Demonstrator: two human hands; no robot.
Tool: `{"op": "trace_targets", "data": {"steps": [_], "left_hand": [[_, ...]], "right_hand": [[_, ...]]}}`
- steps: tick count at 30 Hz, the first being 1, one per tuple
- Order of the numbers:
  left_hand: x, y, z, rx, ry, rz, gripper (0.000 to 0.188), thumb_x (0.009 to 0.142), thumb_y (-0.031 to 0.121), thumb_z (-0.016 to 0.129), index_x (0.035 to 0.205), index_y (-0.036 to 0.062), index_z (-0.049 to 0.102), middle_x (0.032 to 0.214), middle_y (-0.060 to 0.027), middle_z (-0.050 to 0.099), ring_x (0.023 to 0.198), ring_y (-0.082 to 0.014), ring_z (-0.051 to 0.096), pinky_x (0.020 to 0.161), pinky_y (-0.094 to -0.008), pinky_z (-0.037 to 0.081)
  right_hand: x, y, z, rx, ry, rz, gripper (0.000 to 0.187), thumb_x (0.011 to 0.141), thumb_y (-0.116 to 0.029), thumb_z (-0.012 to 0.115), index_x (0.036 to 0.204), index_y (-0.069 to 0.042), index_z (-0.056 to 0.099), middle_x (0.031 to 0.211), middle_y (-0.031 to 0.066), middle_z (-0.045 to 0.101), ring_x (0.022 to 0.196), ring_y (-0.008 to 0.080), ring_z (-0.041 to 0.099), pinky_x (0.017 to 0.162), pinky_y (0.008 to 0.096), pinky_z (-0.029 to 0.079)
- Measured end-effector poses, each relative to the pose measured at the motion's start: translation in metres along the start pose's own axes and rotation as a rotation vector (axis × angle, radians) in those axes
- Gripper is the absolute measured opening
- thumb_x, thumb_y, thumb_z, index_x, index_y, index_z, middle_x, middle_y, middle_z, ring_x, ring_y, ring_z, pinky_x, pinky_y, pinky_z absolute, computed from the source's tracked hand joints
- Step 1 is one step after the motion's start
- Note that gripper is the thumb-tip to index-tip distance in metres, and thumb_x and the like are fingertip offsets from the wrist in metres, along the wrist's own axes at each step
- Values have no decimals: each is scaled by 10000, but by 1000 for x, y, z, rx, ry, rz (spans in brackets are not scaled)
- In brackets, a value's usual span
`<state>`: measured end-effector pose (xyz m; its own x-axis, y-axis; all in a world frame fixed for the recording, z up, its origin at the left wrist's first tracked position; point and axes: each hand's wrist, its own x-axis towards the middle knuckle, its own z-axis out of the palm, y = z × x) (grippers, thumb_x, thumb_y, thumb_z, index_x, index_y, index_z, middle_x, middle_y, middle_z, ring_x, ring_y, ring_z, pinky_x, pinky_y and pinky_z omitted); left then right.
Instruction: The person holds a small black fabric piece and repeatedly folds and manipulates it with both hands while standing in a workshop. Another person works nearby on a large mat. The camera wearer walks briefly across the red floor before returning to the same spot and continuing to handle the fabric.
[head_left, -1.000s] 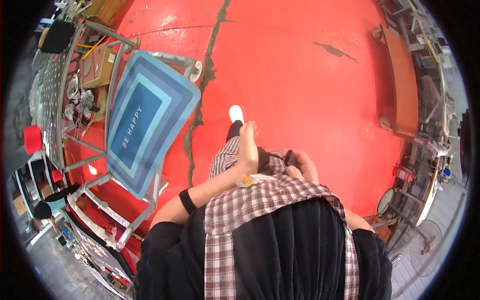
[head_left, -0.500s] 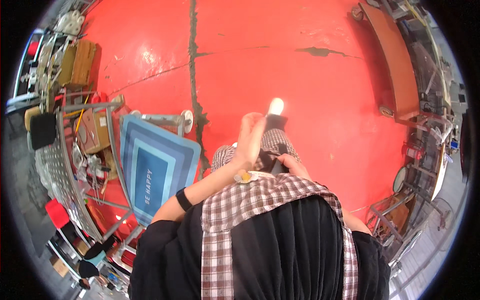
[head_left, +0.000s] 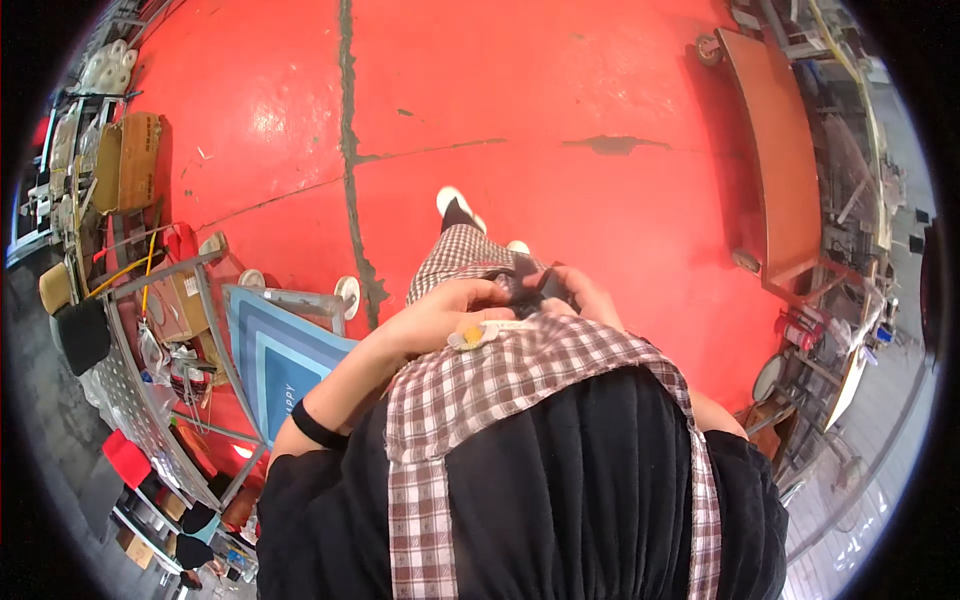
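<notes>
Both hands are together in front of my waist, by a soft-looking dark thing (head_left: pixel 530 285) whose exact kind I cannot make out. My left hand (head_left: pixel 455 303) comes from the left with its fingers curled onto that dark thing's near side. Around its right side close the fingers of my right hand (head_left: pixel 585 298). Brown-and-white checked cloth of my apron (head_left: pixel 520 365) lies just below the hands, with a white and yellow flower ornament (head_left: pixel 472 336) on its top edge. A black band (head_left: pixel 318 428) circles my left forearm.
A red floor (head_left: pixel 480 90) with dark cracks spreads ahead. At left stand a metal-framed cart (head_left: pixel 215 330) and a blue mat (head_left: pixel 285 350), with cardboard boxes (head_left: pixel 130 160) farther off. A brown flat trolley (head_left: pixel 770 150) on wheels stands at right. My white shoe (head_left: pixel 452 200) steps forward.
My left hand has come down from its raised position out front to join the right hand at the dark thing. I have walked on; the cart and mat have shifted left and down in view.
</notes>
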<state>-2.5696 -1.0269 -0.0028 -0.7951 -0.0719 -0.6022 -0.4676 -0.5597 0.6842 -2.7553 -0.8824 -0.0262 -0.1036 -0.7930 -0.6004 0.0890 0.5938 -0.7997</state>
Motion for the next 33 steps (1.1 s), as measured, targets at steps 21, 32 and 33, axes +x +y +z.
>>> {"op": "trace_targets", "data": {"steps": [21,32,33], "left_hand": [[116,258,-306,-459,599,313,334,932,229,573,1165,-9,546,963,-11,590,840,-54,525,741,-219,440],[245,415,-408,-830,733,584,363,904,103,554,1247,-6,507,1157,-80,565,1005,-118,564,884,-267,465],[258,423,-413,-732,766,593,363,879,118,579,1220,6,524,1111,-74,582,970,-116,571,856,-266,467]], "right_hand": [[413,-281,-74,25,-222,-53,339,919,-126,564,1220,25,525,1044,43,562,919,102,517,815,237,407],[611,-463,-172,65,-322,27,386,881,-75,600,1246,22,516,1098,52,584,997,112,537,874,249,422],[624,-469,-184,-26,-334,-4,373,880,-80,601,1231,22,528,1086,52,589,995,113,541,864,244,424]]}}
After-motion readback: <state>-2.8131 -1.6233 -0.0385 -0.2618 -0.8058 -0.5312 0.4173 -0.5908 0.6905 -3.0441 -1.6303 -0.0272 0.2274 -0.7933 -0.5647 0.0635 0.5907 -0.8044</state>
